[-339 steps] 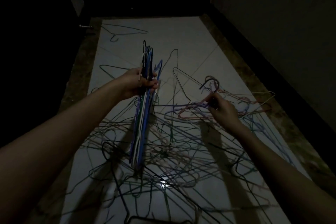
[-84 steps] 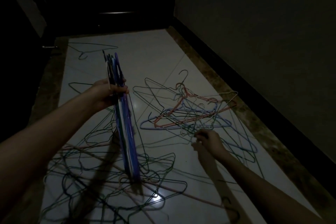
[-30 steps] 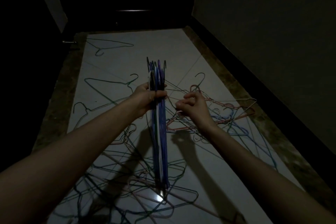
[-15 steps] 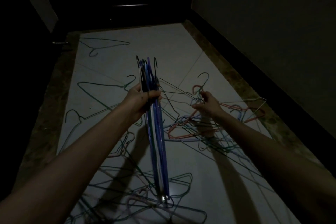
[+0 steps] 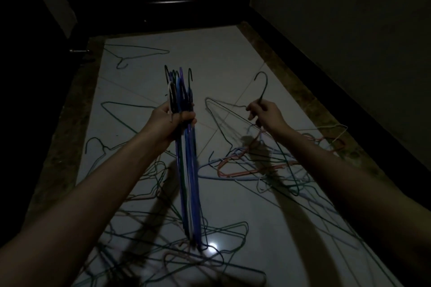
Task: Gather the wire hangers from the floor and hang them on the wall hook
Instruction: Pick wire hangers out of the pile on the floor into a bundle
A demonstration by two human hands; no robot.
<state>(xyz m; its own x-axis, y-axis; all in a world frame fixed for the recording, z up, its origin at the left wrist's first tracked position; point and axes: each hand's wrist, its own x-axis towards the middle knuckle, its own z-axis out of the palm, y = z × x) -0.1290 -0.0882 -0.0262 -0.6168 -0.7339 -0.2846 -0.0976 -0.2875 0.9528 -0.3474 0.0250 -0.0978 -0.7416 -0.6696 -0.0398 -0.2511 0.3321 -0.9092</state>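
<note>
My one camera sits on my head, looking forward and steeply down along both my forearms to the pale floor (image 5: pixel 224 58), with a dark wall (image 5: pixel 349 30) running up the right side. It is close enough that my arms fill the lower corners (the wide lens bends the edges), and there is no second view to share anything with.

We are seeing mostly blue and dark green in the bundle of thin wire hangers (image 5: pixel 187 161), with one white wire among them. We are seeing dark green on the single lifted wire hanger (image 5: pixel 262 91), salmon pink on a floor hanger (image 5: pixel 235 173), and pale grey on the glossy floor tiles (image 5: pixel 210 58).
</note>
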